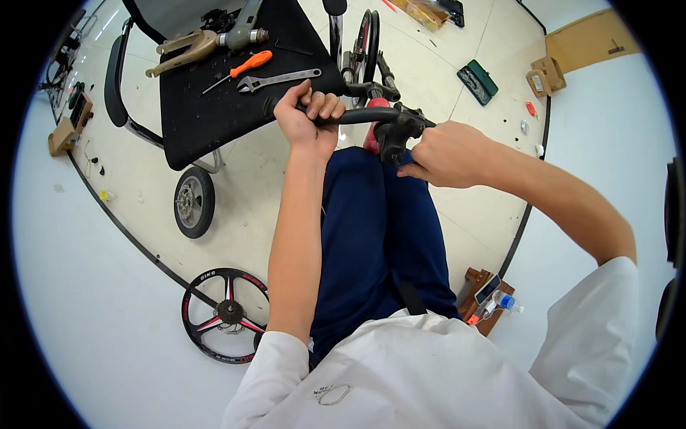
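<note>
One handlebar (366, 115) here: left hand (307, 123) wrapped round its left end, right hand (451, 154) curled beside the clamp (392, 140), can't tell what that one's gripping.

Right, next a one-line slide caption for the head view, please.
Left hand grips a curved black handlebar, right hand beside its chunky black stem clamp.

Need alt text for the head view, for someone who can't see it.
A person's left hand grips a black handlebar; the right hand is at its black clamp. On a black chair to the left lie an orange-handled screwdriver, an adjustable wrench and a beige forked part.
</note>
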`<state>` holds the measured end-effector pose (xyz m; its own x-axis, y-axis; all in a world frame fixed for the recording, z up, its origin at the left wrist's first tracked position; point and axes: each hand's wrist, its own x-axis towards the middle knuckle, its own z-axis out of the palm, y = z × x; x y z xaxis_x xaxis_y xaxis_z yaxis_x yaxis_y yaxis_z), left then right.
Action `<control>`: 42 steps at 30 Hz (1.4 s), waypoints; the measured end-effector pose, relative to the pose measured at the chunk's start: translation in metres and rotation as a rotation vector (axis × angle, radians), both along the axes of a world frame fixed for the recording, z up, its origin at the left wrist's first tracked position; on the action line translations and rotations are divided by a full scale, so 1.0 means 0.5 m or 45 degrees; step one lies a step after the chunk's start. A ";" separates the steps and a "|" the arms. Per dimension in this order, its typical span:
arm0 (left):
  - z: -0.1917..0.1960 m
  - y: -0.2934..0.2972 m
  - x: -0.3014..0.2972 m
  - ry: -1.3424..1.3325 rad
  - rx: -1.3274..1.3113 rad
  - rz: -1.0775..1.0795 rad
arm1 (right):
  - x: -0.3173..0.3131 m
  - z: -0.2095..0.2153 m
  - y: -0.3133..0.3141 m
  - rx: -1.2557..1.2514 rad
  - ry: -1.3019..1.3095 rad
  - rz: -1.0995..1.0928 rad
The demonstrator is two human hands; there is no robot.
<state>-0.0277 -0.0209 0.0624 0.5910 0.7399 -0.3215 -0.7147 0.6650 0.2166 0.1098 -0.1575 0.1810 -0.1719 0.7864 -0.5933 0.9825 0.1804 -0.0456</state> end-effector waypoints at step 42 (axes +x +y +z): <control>0.089 -0.148 0.036 1.473 2.010 0.505 | 0.061 -0.104 -0.090 0.674 0.281 -0.120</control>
<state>-0.0097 -0.0947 0.1067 0.3818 0.7135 0.5875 0.1367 -0.6722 0.7276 0.1404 -0.2024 0.1292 -0.1616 0.9842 -0.0728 0.9729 0.1465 -0.1787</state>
